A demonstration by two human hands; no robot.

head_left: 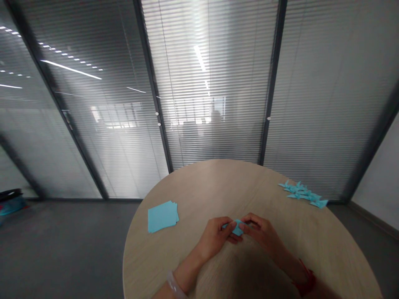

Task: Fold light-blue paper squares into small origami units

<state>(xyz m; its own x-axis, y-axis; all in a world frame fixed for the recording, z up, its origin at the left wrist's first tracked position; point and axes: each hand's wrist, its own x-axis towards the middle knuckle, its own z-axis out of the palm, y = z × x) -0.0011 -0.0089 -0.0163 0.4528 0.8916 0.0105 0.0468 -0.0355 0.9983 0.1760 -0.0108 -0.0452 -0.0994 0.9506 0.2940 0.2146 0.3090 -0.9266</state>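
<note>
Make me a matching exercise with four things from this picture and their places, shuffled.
Things:
1. Paper stack
2. Pointed folded shapes
3. Small blue piece
4. Red wristband

Places:
A. On the right wrist
B. Left side of the table
C. Table's right edge
D. Between left hand and right hand

Pairs: 1-B, 2-C, 3-D, 4-A

This looks like an office, possibly a meeting room: tall glass partition panels (336,104) in slim, dark frames (273,70) carry pale, horizontal-slatted blinds (187,143), white strip lights (71,69) reflect in the glass, and a round, light wood-grained table (212,182) stands on dark grey flooring (77,249).
</note>
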